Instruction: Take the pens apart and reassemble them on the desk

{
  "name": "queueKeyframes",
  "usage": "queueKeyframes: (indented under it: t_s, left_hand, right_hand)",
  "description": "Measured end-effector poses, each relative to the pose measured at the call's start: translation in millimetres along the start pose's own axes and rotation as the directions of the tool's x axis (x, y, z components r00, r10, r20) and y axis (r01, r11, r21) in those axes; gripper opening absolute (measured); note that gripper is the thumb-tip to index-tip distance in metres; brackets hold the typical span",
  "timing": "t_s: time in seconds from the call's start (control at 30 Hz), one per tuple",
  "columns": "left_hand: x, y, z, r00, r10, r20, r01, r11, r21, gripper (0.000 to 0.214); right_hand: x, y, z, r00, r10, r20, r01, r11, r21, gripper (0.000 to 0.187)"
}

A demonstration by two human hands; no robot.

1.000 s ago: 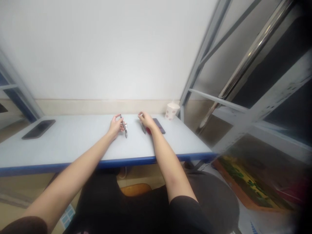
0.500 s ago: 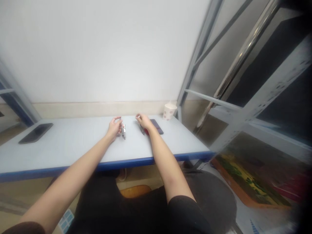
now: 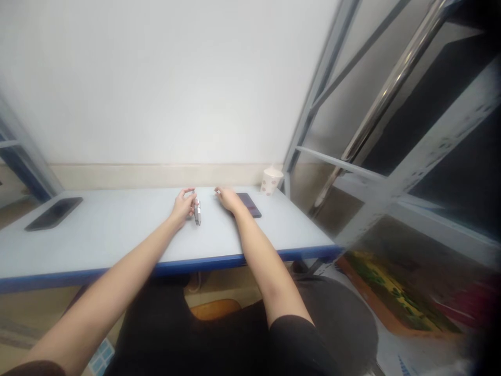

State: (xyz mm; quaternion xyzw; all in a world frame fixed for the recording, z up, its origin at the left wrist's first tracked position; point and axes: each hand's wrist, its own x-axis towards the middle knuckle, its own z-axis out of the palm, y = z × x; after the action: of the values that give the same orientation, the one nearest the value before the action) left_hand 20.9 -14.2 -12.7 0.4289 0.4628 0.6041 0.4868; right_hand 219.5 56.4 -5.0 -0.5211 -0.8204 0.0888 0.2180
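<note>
**Q:** What is the state of the left hand (image 3: 182, 206)?

**A:** Its fingers (image 3: 190, 194) are seen partly curled, and a silver pen (image 3: 197, 212) is seen right against them on the table (image 3: 117, 230). Whether the pen is gripped or merely touched cannot be told at this size.

**Q:** And the right hand (image 3: 229, 200)?

**A:** It is laid on the table, toward the far side and right of the middle. Its fingers (image 3: 217, 192) are loosely curled, and nothing is seen in them. A phone (image 3: 248, 205) is placed just beside the hand, on the table's right part.

**Q:** Where exactly is the pen placed?

**A:** It is located near the table's middle, between the hands and much closer to the left one, with its length pointing toward the far side.

**Q:** What else is found around the table?

**A:** A second phone (image 3: 54, 214) is lying at the left end, and a paper cup (image 3: 271, 181) with pink spots is standing at the far right corner. A blue edge (image 3: 117, 272) is run along the near side, and a metal shelf frame (image 3: 321, 89) is seen past the right end.
</note>
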Motion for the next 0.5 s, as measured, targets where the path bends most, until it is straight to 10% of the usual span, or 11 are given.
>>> queueKeyframes:
  t_s: [0.5]
  left_hand:
    - [4,3,-2.3,0.997,-0.007,-0.072,0.003,0.998,-0.056,0.023]
  right_hand:
    - [-8,7,-9,0.996,0.072,0.048,-0.055,0.954,-0.293,0.041]
